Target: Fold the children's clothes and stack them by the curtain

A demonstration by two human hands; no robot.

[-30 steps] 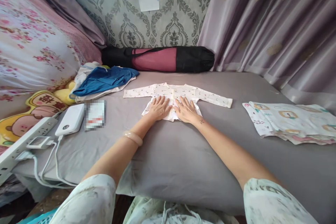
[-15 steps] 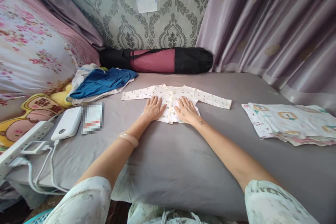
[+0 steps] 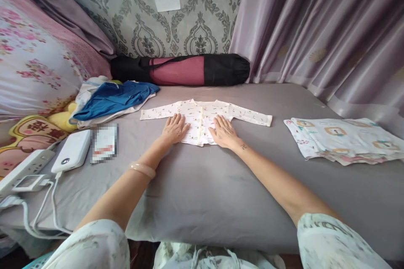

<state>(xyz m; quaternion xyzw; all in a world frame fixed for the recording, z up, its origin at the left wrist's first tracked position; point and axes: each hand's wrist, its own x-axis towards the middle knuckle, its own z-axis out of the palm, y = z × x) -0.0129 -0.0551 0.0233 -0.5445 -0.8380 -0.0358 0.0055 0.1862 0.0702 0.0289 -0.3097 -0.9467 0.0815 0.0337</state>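
Observation:
A small white baby shirt (image 3: 198, 125) with a tiny print lies flat, front side up, on the grey bed sheet (image 3: 202, 193). Both its sleeves stretch out to the sides, and a pale yellowish strip runs down its middle. My left hand (image 3: 176, 129) rests palm down on the shirt's left part, fingers stretched. Opposite it, my right hand (image 3: 223, 131) presses flat on the right part with fingers extended. Each hand covers some of the cloth beneath. A light bangle (image 3: 142, 169) circles my left forearm.
Folded printed cloths (image 3: 341, 138) are stacked at the right. On the left lie blue clothing (image 3: 116, 97), a white power bank (image 3: 72, 151), a blurred packet (image 3: 104, 143), a power strip (image 3: 27, 172) with cables and a yellow cushion (image 3: 38, 130). A black-and-red rolled bag (image 3: 179, 70) lies along the wall.
My hands have moved slightly apart on the shirt, the left one outward, so more of its middle shows. The whole view has shifted a little.

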